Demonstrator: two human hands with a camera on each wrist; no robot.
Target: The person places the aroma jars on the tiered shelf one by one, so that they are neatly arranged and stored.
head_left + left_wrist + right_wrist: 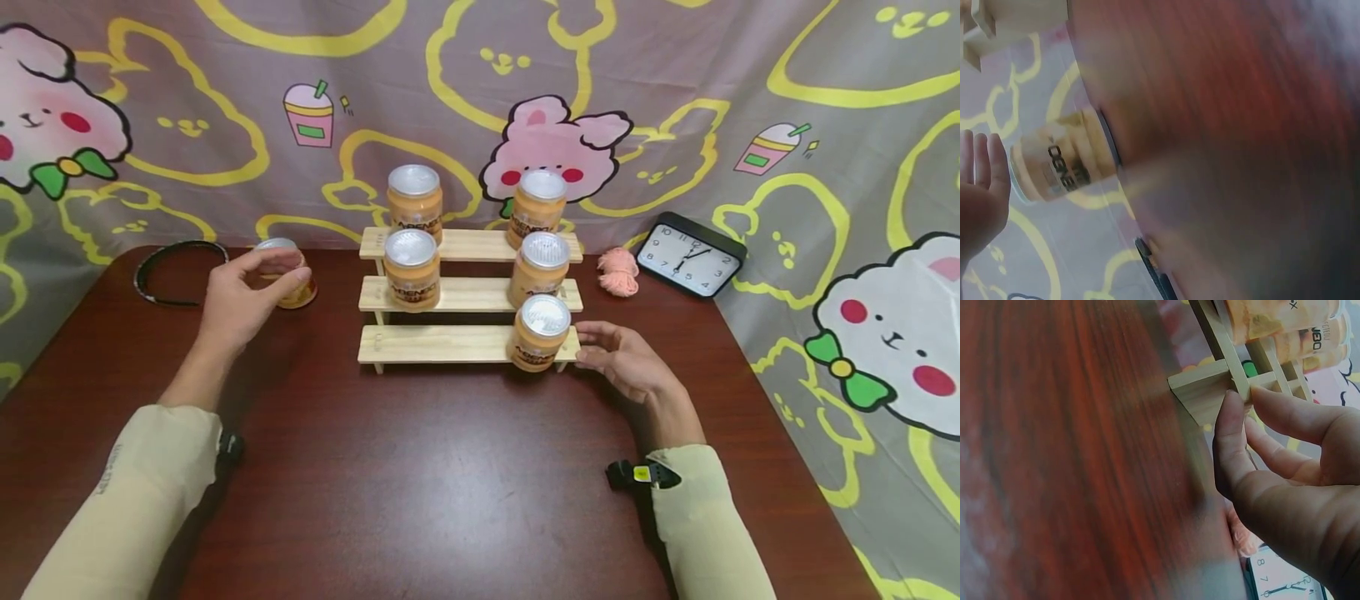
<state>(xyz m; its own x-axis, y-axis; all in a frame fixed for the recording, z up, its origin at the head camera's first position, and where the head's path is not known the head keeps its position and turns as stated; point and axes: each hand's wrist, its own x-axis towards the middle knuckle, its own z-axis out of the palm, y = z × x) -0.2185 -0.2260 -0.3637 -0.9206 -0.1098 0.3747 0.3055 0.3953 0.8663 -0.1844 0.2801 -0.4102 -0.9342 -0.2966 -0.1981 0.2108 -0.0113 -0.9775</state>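
Beyond my left hand (251,287), on the table's left side, an orange jar with a silver lid (306,293) stands upright. In the left wrist view, the fingers are fairly straight and a small gap separates them from the jar (1063,159). A three-step wooden rack (442,343) stands at centre. My right hand (626,362) pinches the right end of its lowest step, thumb and index fingertip at the board's edge in the right wrist view. Similar jars sit on the rack: two on top, two on the middle step, and one jar (538,335) at the lowest step's right.
A dark headband (142,279) lies at the back left. Pink yarn (618,272) and a tilted black-framed clock (692,254) are right of the rack. Patterned cloth (225,100) hangs behind the brown table (420,483).
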